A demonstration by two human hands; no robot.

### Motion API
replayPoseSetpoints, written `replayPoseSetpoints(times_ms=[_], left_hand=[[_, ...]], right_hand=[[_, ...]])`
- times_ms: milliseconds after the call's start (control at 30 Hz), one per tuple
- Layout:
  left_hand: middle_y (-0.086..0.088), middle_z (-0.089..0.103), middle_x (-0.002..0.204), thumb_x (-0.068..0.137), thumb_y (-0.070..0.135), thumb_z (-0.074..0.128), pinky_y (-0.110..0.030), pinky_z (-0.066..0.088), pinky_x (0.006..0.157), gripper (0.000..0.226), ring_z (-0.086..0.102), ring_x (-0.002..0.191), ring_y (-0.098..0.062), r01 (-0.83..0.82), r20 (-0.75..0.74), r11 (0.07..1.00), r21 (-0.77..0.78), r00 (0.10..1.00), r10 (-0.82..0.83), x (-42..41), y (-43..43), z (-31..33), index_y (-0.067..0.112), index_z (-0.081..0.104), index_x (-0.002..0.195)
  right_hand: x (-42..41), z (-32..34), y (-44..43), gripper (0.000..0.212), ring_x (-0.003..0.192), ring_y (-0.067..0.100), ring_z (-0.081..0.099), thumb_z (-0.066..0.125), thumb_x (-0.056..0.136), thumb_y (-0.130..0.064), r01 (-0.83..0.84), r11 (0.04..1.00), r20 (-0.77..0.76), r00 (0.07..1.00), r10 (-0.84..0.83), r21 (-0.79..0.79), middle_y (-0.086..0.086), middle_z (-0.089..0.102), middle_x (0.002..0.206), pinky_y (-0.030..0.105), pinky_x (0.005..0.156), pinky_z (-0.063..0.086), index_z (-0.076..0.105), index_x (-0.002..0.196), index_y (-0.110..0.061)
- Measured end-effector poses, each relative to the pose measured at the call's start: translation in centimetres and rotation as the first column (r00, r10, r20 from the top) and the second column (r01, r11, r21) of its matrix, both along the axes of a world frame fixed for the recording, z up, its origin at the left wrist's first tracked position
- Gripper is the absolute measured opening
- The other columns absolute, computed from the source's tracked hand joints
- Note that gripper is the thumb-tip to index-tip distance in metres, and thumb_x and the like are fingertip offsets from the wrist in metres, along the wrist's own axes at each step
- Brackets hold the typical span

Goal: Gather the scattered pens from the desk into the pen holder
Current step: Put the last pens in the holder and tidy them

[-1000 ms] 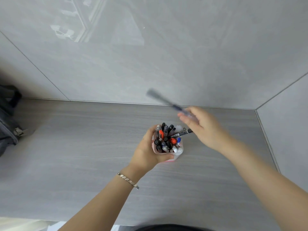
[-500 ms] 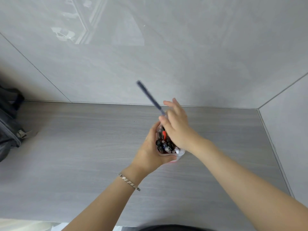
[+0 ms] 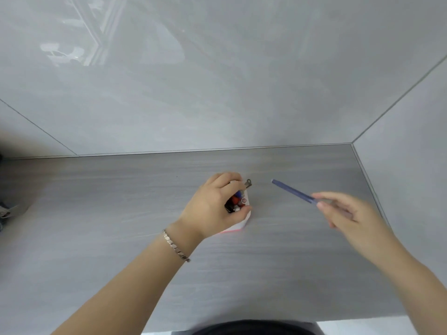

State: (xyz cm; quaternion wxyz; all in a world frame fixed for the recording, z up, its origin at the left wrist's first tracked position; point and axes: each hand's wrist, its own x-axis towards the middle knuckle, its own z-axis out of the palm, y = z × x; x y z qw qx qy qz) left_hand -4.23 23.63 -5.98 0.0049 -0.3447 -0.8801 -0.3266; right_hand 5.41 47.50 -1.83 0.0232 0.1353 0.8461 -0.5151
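Observation:
A white pen holder (image 3: 238,224) with a pink base stands on the grey desk (image 3: 96,213), packed with several pens (image 3: 238,201) whose caps show between my fingers. My left hand (image 3: 212,205) wraps around the holder and covers most of its top. To the right, my right hand (image 3: 348,213), blurred, pinches one end of a blue pen (image 3: 291,191). That pen points up and left, held above the desk and apart from the holder.
Grey tiled walls (image 3: 217,81) close off the desk at the back and on the right. A dark bag (image 3: 4,211) peeks in at the left edge. A silver bracelet (image 3: 175,246) sits on my left wrist.
My right hand has swung the blue pen away from the holder's mouth out to the right. My left hand has closed further over the holder's top.

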Motion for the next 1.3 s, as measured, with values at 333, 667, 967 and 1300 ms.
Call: replayPoseSetpoints(times_ms=[333,667,967,1300], left_hand=[[-0.005,0.053,0.107,0.074,0.041,0.046,-0.043,0.055,0.076,0.052,0.056,0.092,-0.029,0.01,-0.012,0.991,-0.136,1.0,-0.012,0.0,0.6,0.7,0.019,0.055,0.12],[0.0,0.068,0.094,0.082,0.031,0.052,-0.042,0.049,0.081,0.024,0.056,0.095,-0.02,-0.041,-0.058,0.999,0.03,0.997,0.043,0.3,0.6,-0.3,0.015,0.066,0.093],[-0.012,0.063,0.09,0.08,0.017,0.056,-0.02,0.041,0.086,0.005,0.054,0.094,-0.016,-0.109,0.006,0.957,0.271,0.994,0.111,0.9,-0.5,-0.5,0.014,0.06,0.082],[-0.015,0.061,0.092,0.08,0.015,0.055,-0.035,0.048,0.077,0.003,0.056,0.089,-0.018,-0.076,-0.005,0.953,0.292,0.997,0.081,1.1,-0.1,-0.6,0.015,0.057,0.082]], right_hand=[[0.3,0.1,-1.8,0.019,0.046,0.007,0.049,0.061,0.084,-0.014,0.079,0.994,-0.014,0.997,-0.081,-0.08,-0.009,0.063,0.051,0.018,0.05,0.043,0.057,0.07,-0.026],[-0.1,0.7,-2.0,0.021,0.045,0.0,0.053,0.061,0.084,-0.011,0.148,0.977,-0.066,0.985,-0.16,-0.156,-0.013,0.064,0.049,0.009,0.048,0.042,0.06,0.07,-0.027],[-4.4,1.2,-6.2,0.019,0.054,-0.003,0.05,0.05,0.088,-0.025,-0.035,0.977,-0.216,0.976,-0.012,-0.212,-0.021,0.06,0.057,0.006,0.056,0.038,0.06,0.072,-0.03],[-6.4,0.3,-7.9,0.025,0.058,0.019,0.058,0.055,0.08,-0.038,-0.026,0.999,-0.407,0.912,0.042,0.044,-0.01,0.059,0.073,0.022,0.061,0.048,0.064,0.097,-0.021]])
